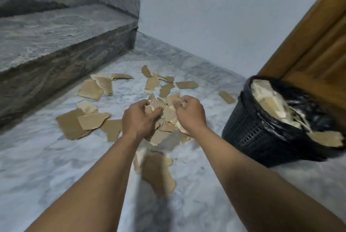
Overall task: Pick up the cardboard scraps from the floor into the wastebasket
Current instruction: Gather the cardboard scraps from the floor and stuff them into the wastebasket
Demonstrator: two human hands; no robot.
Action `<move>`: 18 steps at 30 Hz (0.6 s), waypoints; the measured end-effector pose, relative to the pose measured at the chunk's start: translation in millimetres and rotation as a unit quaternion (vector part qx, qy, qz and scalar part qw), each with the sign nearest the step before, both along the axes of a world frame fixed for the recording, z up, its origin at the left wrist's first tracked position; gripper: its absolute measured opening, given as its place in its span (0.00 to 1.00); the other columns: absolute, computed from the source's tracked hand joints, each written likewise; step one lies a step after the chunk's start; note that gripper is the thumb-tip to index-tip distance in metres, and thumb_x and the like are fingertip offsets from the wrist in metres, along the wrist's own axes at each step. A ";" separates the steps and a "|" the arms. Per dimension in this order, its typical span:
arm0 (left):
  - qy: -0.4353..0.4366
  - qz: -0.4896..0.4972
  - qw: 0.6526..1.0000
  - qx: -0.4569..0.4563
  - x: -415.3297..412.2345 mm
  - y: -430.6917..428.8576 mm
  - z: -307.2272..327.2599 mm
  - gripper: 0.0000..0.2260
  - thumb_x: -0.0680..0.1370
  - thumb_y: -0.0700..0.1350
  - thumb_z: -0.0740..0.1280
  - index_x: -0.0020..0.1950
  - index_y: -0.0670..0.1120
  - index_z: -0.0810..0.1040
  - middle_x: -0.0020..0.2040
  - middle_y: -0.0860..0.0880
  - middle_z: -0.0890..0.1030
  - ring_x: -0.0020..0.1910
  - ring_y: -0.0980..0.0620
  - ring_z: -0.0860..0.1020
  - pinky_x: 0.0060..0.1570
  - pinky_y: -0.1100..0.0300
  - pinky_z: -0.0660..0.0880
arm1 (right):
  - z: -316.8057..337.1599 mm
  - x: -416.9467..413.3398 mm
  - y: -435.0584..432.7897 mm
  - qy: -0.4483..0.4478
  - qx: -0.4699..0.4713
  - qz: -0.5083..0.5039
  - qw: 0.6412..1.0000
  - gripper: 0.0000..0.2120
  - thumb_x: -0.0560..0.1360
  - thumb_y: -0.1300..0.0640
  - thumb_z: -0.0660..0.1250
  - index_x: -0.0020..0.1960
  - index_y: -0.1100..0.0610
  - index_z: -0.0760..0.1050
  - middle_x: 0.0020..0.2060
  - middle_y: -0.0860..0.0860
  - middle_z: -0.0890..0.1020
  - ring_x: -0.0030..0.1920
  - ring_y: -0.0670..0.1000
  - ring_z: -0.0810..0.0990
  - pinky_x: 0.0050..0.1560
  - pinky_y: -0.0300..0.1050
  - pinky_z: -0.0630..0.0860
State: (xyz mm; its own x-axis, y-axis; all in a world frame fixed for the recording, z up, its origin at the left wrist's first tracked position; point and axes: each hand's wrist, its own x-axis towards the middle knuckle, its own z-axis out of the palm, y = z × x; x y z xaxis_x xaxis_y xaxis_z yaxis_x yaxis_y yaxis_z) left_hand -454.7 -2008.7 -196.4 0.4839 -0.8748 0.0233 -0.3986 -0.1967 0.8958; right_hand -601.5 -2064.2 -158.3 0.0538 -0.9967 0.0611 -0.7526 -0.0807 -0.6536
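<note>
My left hand (139, 118) and right hand (189, 113) grip one loose bundle of scraps (161, 104), fingers (145, 103) curled round it. I'd expect pieces to slip out before reaching the heaped wastebasket (249, 134).

The left forearm (84, 185) and right forearm (252, 168) are bare and extend forward, converging toward the hands. The left hand (139, 120) is back-up with its fingers curled downward, gripping cardboard scraps (161, 104) just right of its knuckles. The right hand (189, 113) is back-up with its fingers curled inward, apparently pinching scraps at its left side. Its fingertips are partly hidden. The hands are near each other but apart.
</note>
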 end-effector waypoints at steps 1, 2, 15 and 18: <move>0.000 -0.014 1.000 -0.018 -12.6 -7.6 16.6 0.26 0.74 0.60 0.74 0.68 0.49 0.79 0.57 0.42 0.85 0.56 0.41 0.81 0.49 0.53 0.75 | 16.5 -15.0 0.9 -0.001 -0.016 -0.011 1.000 0.17 0.79 0.48 0.66 0.65 0.53 0.79 0.60 0.53 0.83 0.61 0.57 0.80 0.56 0.47 0.74; -0.001 -0.027 0.999 -0.040 -27.3 -14.7 34.3 0.27 0.74 0.59 0.75 0.70 0.50 0.78 0.59 0.43 0.84 0.58 0.42 0.80 0.51 0.54 0.74 | 32.5 -30.7 1.7 -0.004 -0.034 -0.023 0.999 0.18 0.80 0.48 0.66 0.67 0.53 0.78 0.62 0.52 0.82 0.62 0.57 0.79 0.57 0.47 0.74; 0.010 -0.151 0.970 -0.191 -260.2 -95.0 202.8 0.19 0.72 0.57 0.75 0.60 0.51 0.82 0.46 0.49 0.84 0.47 0.48 0.81 0.48 0.54 0.77 | 185.7 -259.2 -32.9 -0.055 -0.226 -0.163 0.959 0.18 0.82 0.52 0.64 0.72 0.49 0.75 0.70 0.47 0.76 0.68 0.52 0.75 0.60 0.43 0.70; 0.029 -0.206 0.969 -0.135 -304.4 -116.2 192.5 0.19 0.74 0.56 0.74 0.60 0.48 0.82 0.52 0.46 0.85 0.51 0.46 0.82 0.53 0.54 0.77 | 181.2 -300.9 -39.8 -0.049 -0.193 -0.202 0.959 0.17 0.81 0.50 0.63 0.69 0.49 0.77 0.66 0.46 0.79 0.60 0.51 0.77 0.54 0.44 0.72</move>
